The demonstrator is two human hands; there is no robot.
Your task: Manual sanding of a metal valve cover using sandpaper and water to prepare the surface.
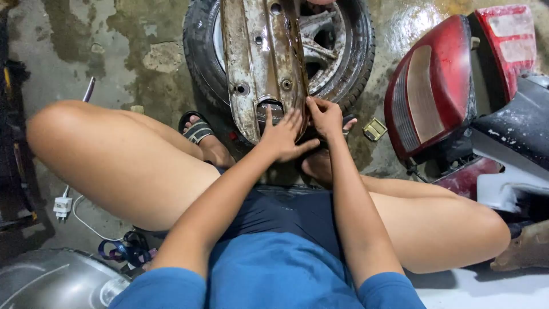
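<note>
A rusty, dirty metal panel [260, 63] with several bolt holes stands upright against a wheel with a black tyre [354, 57] on the wet concrete floor. My left hand [281, 136] presses flat against the panel's lower end, fingers spread. My right hand [324, 114] is at the panel's lower right edge, fingers curled and pinching something small that I cannot make out. I sit on the floor with my knees apart on either side of the panel.
A red tail-light assembly [434, 86] and dark body panels [509, 149] lie at the right. A small brass-coloured part [374, 129] sits on the floor beside the tyre. A white charger with cable [63, 206] and a grey curved cover [51, 280] are at the lower left.
</note>
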